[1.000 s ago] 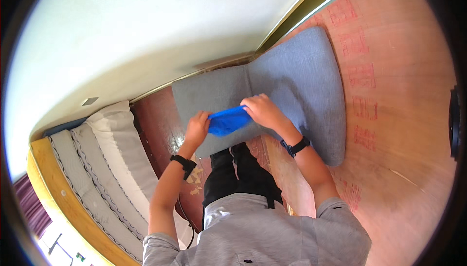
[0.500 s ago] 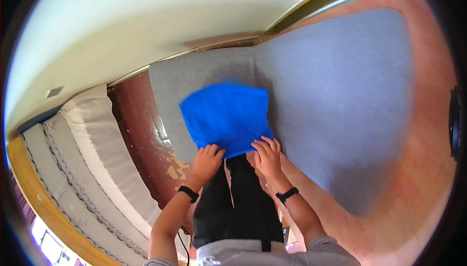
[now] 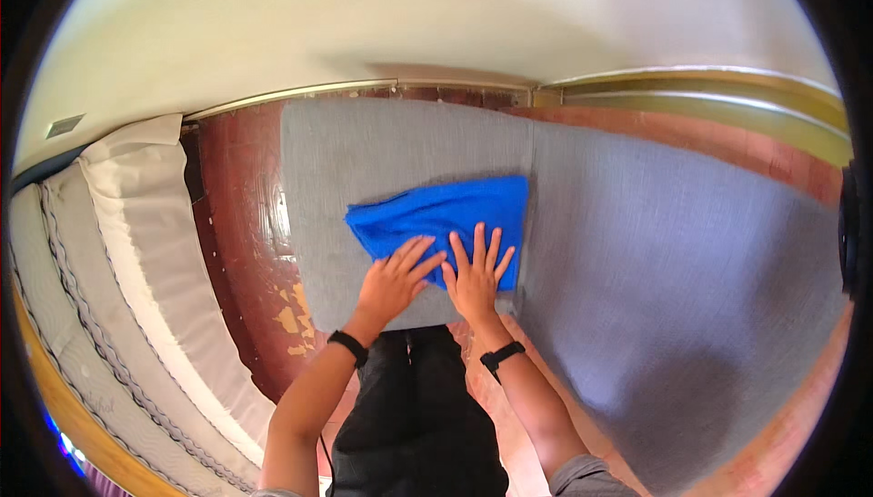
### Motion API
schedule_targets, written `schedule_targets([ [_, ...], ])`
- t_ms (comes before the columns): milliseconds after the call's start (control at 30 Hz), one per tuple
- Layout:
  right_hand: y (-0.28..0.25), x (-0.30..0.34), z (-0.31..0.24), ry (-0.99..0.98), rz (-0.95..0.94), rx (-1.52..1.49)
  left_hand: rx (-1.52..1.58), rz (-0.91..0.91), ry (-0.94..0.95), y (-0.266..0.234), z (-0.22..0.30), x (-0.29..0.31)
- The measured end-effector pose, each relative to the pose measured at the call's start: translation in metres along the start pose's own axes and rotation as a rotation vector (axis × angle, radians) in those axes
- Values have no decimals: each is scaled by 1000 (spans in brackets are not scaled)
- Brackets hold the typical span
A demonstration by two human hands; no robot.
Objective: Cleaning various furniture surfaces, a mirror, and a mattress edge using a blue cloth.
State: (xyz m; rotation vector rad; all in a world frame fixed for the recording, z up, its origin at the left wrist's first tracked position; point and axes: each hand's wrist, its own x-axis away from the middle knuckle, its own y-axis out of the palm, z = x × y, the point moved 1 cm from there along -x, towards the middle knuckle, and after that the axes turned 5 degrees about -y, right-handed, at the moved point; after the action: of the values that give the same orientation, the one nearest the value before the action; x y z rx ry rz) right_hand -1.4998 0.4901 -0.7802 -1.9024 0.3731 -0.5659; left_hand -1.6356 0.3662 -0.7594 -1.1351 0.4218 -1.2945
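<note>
A bright blue cloth (image 3: 436, 210) lies on the grey upholstered seat (image 3: 327, 151) in front of me, its far left corner creased and pointed. My left hand (image 3: 396, 274) rests on the cloth's near left part, fingers stretched out toward the right. Beside it, my right hand (image 3: 475, 271) presses flat on the near right part with its fingers spread. Nothing is gripped in either hand. Each wrist wears a black band.
A grey padded surface (image 3: 673, 288) adjoins the seat on the right. At the left stands a mattress with a pale fabric skirt (image 3: 164, 224). Dark red floor (image 3: 241, 197) with worn patches lies between. A pale wall (image 3: 436, 24) closes off the far side.
The blue cloth, held up by its near edge before, now lies on the seat. Both hands have let go of that edge and flattened onto the cloth. The view has turned slightly.
</note>
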Motion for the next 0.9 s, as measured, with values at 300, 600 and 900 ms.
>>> schedule_targets([
  [300, -32, -151, 3, 175, 140, 84, 9, 259, 28, -76, -42, -142],
  [600, -7, -195, -94, 141, 126, 134, 113, 402, -130, -97, -134, -79],
  [900, 3, -171, -164, -199, 21, 69, 178, 416, -310, -126, -174, -47],
])
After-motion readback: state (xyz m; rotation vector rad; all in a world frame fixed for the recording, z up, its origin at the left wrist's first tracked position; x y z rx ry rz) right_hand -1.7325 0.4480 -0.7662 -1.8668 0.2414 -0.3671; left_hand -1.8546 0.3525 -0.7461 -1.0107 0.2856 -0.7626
